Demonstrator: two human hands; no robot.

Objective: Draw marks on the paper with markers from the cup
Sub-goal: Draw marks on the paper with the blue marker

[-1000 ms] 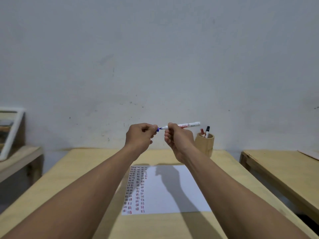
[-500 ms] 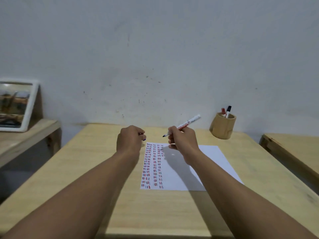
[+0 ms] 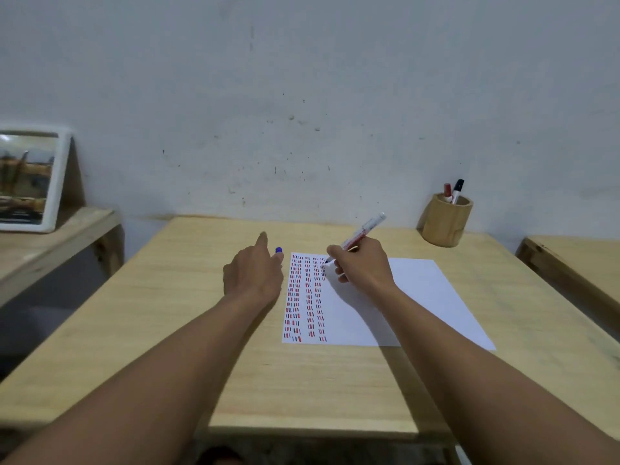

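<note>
A white sheet of paper (image 3: 412,297) lies on the wooden table (image 3: 201,317), its left part filled with columns of short red, blue and black marks. My right hand (image 3: 362,263) grips a white marker (image 3: 360,234) with its tip touching the paper near the top of the rightmost column. My left hand (image 3: 253,271) rests on the table just left of the paper, index finger stretched out, with the blue cap (image 3: 278,250) held in its fingers. A wooden cup (image 3: 444,219) at the table's back right holds a red marker (image 3: 447,191) and a black-capped marker (image 3: 458,189).
A grey wall stands right behind the table. A lower wooden shelf (image 3: 50,239) on the left carries a white-framed picture (image 3: 30,179). Another wooden table (image 3: 577,263) begins at the right edge, past a narrow gap.
Both hands came down from mid-air to the table after the cap was pulled off. The marker tip now touches the paper, and the left hand lies beside the sheet. The camera tilted downward.
</note>
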